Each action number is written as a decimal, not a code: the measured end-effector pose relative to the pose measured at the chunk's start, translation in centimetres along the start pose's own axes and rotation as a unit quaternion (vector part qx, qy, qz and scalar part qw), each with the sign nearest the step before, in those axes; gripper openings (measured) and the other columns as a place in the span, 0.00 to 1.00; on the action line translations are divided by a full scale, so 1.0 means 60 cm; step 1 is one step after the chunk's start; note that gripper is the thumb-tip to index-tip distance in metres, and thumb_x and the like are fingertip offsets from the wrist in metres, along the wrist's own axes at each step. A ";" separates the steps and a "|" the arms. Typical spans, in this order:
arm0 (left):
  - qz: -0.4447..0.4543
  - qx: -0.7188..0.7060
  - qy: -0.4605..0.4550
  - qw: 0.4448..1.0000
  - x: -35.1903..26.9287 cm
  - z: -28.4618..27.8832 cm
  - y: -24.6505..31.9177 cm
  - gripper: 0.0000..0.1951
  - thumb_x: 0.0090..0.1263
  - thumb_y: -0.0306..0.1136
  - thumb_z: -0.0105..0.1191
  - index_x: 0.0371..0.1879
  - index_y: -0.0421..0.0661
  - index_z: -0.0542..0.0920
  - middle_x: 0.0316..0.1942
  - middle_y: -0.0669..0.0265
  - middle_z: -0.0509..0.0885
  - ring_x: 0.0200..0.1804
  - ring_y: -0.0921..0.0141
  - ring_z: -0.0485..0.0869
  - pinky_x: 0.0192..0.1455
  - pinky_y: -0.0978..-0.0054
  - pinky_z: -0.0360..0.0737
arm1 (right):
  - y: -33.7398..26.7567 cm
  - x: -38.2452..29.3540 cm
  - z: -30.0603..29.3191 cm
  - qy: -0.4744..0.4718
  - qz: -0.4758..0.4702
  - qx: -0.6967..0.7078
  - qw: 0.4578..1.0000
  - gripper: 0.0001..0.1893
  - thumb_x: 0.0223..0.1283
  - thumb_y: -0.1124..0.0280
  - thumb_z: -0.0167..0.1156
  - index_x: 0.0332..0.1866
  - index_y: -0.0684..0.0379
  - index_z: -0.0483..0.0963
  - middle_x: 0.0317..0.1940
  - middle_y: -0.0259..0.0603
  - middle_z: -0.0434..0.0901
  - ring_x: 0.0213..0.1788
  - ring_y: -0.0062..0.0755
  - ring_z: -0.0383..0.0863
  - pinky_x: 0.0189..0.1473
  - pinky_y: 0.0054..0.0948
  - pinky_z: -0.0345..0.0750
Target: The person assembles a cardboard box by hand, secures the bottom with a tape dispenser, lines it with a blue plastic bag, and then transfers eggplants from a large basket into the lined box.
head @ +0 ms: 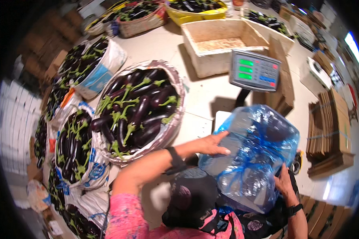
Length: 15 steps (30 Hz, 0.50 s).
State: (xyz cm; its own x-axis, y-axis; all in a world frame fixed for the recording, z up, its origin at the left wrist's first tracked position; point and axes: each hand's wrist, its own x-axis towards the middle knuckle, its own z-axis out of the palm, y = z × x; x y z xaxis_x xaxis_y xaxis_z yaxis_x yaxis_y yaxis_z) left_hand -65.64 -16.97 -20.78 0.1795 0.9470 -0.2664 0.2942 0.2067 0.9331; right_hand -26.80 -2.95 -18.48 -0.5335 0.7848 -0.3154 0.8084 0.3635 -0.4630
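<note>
A cardboard box wrapped in a translucent blue plastic bag [251, 158] lies in front of me, over the lap and the pale platform of a scale. My left hand [214, 145] rests on the bag's left side, thumb and index finger apart. At its right side, my right hand [284, 180] holds the edge of the bag, some of its fingers hidden. Above the bag stands the scale's display and keypad [255, 70], its green readouts lit. To the left is a large round sack [179, 119] full of eggplants [142, 109].
An open foam box [227, 59] stands behind the scale, beside folded cardboard [279, 77]. More sacks of eggplants line the left, among them a white sack [98, 74], and a yellow-rimmed one [194, 18] stands at the back. Bundled flat cardboard boxes [329, 131] stand at the right.
</note>
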 end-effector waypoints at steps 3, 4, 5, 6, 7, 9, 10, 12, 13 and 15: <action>0.015 -0.047 0.008 0.999 0.027 0.056 -0.037 0.50 0.59 0.51 0.63 0.75 0.43 0.47 0.67 0.45 0.66 0.59 0.55 0.75 0.63 0.63 0.72 | -0.023 0.040 0.010 -0.066 0.046 0.141 0.987 0.27 0.55 0.65 0.65 0.56 0.72 0.68 0.45 0.57 0.79 0.46 0.44 0.79 0.48 0.35 0.75; -0.040 -0.100 -0.011 0.994 0.018 0.056 -0.038 0.50 0.58 0.50 0.63 0.75 0.50 0.49 0.65 0.46 0.68 0.58 0.55 0.75 0.62 0.63 0.72 | -0.049 0.042 0.008 -0.116 0.112 0.250 0.955 0.19 0.56 0.66 0.64 0.48 0.69 0.75 0.38 0.48 0.82 0.38 0.34 0.82 0.39 0.31 0.77; -0.077 -0.126 -0.004 0.989 -0.003 0.050 -0.031 0.49 0.58 0.50 0.64 0.75 0.54 0.50 0.65 0.47 0.68 0.59 0.55 0.74 0.61 0.61 0.72 | -0.103 0.042 0.009 -0.103 0.048 0.319 0.941 0.10 0.58 0.69 0.62 0.39 0.65 0.79 0.32 0.35 0.81 0.31 0.21 0.77 0.31 0.23 0.73; -0.068 -0.133 0.003 0.989 -0.009 0.054 -0.031 0.49 0.57 0.49 0.64 0.76 0.55 0.50 0.65 0.47 0.69 0.59 0.54 0.74 0.61 0.60 0.72 | -0.067 0.046 0.019 -0.106 0.078 0.306 0.943 0.10 0.58 0.70 0.61 0.41 0.64 0.79 0.31 0.34 0.81 0.29 0.22 0.78 0.30 0.24 0.73; -0.067 -0.141 0.007 0.988 -0.021 0.058 -0.025 0.48 0.57 0.49 0.64 0.76 0.57 0.50 0.64 0.48 0.70 0.59 0.54 0.74 0.61 0.60 0.72 | -0.060 0.046 0.027 -0.116 0.112 0.295 0.942 0.10 0.59 0.70 0.60 0.42 0.64 0.78 0.31 0.33 0.81 0.28 0.23 0.78 0.29 0.24 0.73; -0.029 -0.125 0.067 0.989 -0.057 0.077 -0.038 0.48 0.58 0.48 0.64 0.76 0.56 0.49 0.58 0.53 0.75 0.51 0.58 0.77 0.57 0.61 0.74 | -0.075 0.037 0.037 -0.110 0.114 0.344 0.925 0.09 0.58 0.71 0.59 0.40 0.64 0.79 0.29 0.33 0.81 0.28 0.22 0.77 0.29 0.24 0.73; -0.062 -0.090 0.068 0.992 -0.075 0.069 -0.020 0.45 0.60 0.46 0.63 0.75 0.55 0.52 0.56 0.53 0.75 0.48 0.59 0.78 0.54 0.61 0.76 | -0.081 0.034 0.030 -0.126 0.112 0.325 0.931 0.09 0.58 0.71 0.60 0.39 0.65 0.79 0.29 0.33 0.81 0.28 0.23 0.78 0.30 0.24 0.74; -0.060 -0.036 0.159 0.985 -0.116 0.067 -0.014 0.37 0.64 0.41 0.60 0.72 0.53 0.58 0.54 0.53 0.75 0.45 0.61 0.79 0.50 0.62 0.77 | -0.044 0.042 0.020 -0.150 0.106 0.183 0.966 0.13 0.56 0.68 0.62 0.41 0.67 0.79 0.32 0.40 0.84 0.33 0.28 0.81 0.36 0.29 0.77; -0.031 -0.016 0.250 0.968 -0.139 0.067 -0.017 0.33 0.66 0.37 0.59 0.71 0.52 0.62 0.53 0.52 0.75 0.44 0.62 0.80 0.48 0.63 0.78 | -0.042 0.045 0.006 -0.165 0.044 0.114 0.979 0.15 0.58 0.66 0.61 0.44 0.66 0.79 0.35 0.38 0.84 0.37 0.29 0.81 0.41 0.30 0.77; 0.052 0.190 0.415 0.889 -0.184 0.054 -0.023 0.31 0.61 0.30 0.61 0.65 0.42 0.67 0.51 0.52 0.75 0.50 0.55 0.76 0.55 0.61 0.74 | -0.059 0.031 -0.043 -0.184 0.004 0.020 0.983 0.18 0.59 0.60 0.61 0.45 0.67 0.79 0.37 0.38 0.84 0.40 0.28 0.80 0.45 0.32 0.76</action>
State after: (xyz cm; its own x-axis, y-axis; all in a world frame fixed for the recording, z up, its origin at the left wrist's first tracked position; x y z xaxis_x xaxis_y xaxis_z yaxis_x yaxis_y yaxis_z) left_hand -65.00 -28.48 -19.91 -0.4834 0.8441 0.2320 0.6395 0.1596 0.7520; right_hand -30.01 -1.50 -15.26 -0.5866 0.5501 -0.5943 0.8067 0.3320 -0.4890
